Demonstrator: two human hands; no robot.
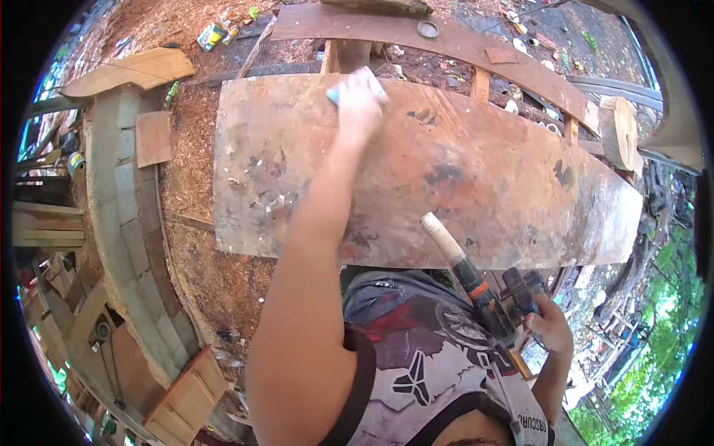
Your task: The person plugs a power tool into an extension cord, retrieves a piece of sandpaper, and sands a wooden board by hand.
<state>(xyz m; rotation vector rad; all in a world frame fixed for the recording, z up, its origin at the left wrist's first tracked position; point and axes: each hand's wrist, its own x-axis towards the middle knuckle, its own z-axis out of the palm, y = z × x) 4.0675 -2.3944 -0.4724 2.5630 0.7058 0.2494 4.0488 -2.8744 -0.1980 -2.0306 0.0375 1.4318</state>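
My left hand [358,111] reaches to the far edge of a big stained wooden board [297,171]. Motion blurs its fingers, which are closed over a flat, pale blue piece [334,94] whose kind I cannot make out. Low on the right, my right hand [549,325] is wrapped around the grip of a black power tool [491,308] with an orange ring. A beige tube-like nozzle [442,236] extends from the tool and points over the board's near edge. Dark patches and chipped spots mark the board's surface.
Beyond the board runs a brown plank [372,26] with a small round lid [428,29] on it. A low block wall [128,193] stands at left, with sawdust [190,149] beside it. A cut log [619,134] is at the right end.
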